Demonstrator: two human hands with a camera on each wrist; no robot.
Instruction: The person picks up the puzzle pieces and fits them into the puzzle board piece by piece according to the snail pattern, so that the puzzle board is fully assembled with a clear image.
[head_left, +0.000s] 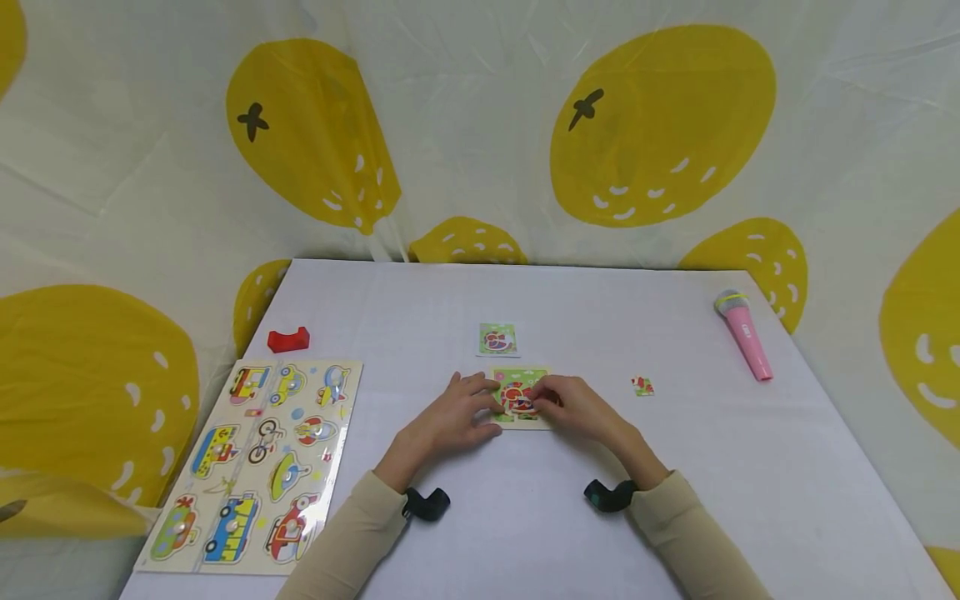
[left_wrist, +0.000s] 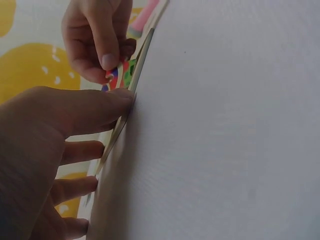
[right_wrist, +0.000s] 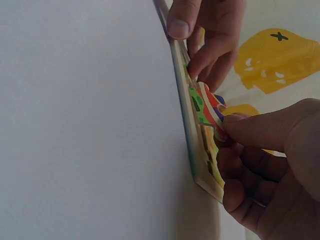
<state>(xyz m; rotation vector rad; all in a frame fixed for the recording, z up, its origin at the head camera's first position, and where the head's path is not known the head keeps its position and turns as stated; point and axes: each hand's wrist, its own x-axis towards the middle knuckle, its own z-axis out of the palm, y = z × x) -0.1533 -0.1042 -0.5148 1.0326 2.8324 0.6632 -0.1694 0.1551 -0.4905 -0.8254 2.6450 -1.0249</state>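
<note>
A small jigsaw board [head_left: 522,374] with a green and red picture lies on the table between my hands. My right hand [head_left: 576,405] pinches a red, green and purple puzzle piece [right_wrist: 210,107] between thumb and fingers, tilted over the board. At the board's left side rests my left hand [head_left: 459,412], its fingers spread and fairly straight. In the left wrist view its thumb [left_wrist: 100,107] lies along the near edge. Farther right lies a loose puzzle piece [head_left: 642,386], apart from the board.
Behind the board sits a small square picture card [head_left: 497,339]. A large wooden vehicle puzzle [head_left: 300,417] covers the left side, with a red block [head_left: 288,340] beyond it. The pink toy microphone [head_left: 746,336] lies near the right edge.
</note>
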